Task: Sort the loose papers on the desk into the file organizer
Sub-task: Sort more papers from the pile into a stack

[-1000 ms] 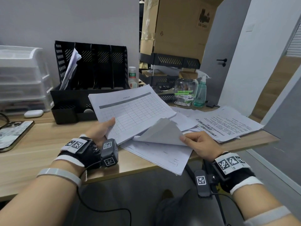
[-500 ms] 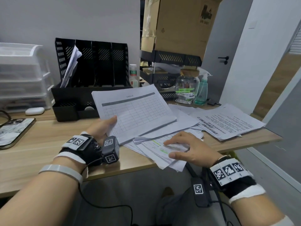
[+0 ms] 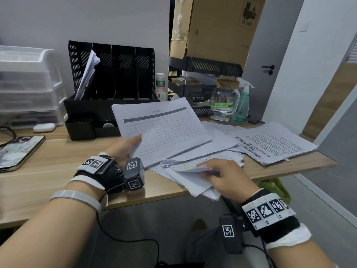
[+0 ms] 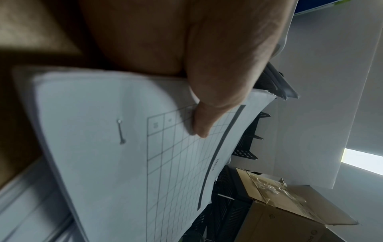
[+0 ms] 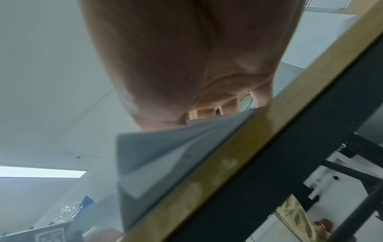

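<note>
The wooden desk (image 3: 48, 167) fills the view, and beyond both sets of fingers stands the black file organizer (image 3: 114, 74) against the wall, one sheaf of white sheets leaning in its leftmost slot. Nearer, the loose papers (image 3: 212, 151) spread under and beyond the right fingertips, with a printed stack (image 3: 274, 144) well off to their far right. The left hand (image 3: 123, 149) has the stapled grid form (image 3: 164, 130) pinched, thumb on top across the grid lines and the other fingers hidden beneath, its near edge lifted clear of the desk. Now the right hand (image 3: 226, 176): fingers curled down on the pile at the desk edge, thumb tucked under a lifted sheet corner (image 3: 201, 168), nipping it against the fingertips. From the right wrist view, those page edges fan out just below the fingers over the desk's front lip.
</note>
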A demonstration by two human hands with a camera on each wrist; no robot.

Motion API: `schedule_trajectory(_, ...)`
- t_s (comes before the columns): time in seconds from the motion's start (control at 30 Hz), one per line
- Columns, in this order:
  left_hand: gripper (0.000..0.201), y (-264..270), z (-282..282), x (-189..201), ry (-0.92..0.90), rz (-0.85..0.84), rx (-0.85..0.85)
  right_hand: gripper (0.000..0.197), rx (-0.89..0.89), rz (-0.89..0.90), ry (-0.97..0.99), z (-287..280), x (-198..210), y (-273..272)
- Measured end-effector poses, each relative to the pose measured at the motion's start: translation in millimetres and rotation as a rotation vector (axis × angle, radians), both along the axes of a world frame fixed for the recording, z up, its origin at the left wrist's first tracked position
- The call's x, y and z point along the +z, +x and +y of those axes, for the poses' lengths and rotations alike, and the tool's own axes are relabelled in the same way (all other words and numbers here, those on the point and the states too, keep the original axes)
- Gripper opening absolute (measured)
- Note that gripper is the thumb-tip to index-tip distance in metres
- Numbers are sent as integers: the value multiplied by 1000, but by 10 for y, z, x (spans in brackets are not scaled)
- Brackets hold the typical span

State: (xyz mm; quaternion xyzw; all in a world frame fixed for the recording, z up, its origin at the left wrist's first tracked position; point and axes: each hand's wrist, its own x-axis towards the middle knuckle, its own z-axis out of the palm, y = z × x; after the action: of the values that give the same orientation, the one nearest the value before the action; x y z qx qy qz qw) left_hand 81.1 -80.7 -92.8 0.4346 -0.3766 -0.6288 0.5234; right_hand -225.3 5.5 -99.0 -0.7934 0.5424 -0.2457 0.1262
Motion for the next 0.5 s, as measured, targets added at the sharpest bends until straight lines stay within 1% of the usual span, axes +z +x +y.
schedule_trajectory(0.07, 37, 21, -6, -3, 5, -25, 10, 48, -36, -7, 4, -88, -66, -56)
schedule_trajectory(0.1, 37, 29, -9, -7, 12, -38, 16, 48, -75, -11, 1, -120, -67, -86)
schedule_trajectory(0.13, 35, 26, -9, -9, 18, -42, 15, 42, -116, -18, -11, -162, -64, -124)
schedule_trajectory(0.2, 27, 29, -4, -1, 39, -55, 29, 23, -181, -24, -43, -232, 15, -177)
schedule_trajectory(0.27, 28, 35, -10, 13, 21, -88, 44, 17, -205, -61, -120, -285, 173, -209)
schedule_trajectory(0.33, 33, 38, -22, 25, 3, -139, 74, 23, -220, -99, -235, -308, 386, -245)
schedule_trajectory(0.4, 36, 30, -27, 22, 5, -76, 96, 32, -229, -110, -342, -343, 608, -291)
schedule_trajectory(0.43, 37, 20, -30, 20, 6, -40, 93, 34, -219, -108, -376, -368, 725, -308)
schedule_trajectory(0.5, 39, -15, -22, 34, -6, -9, 71, 28, -207, -88, -423, -420, 950, -320)
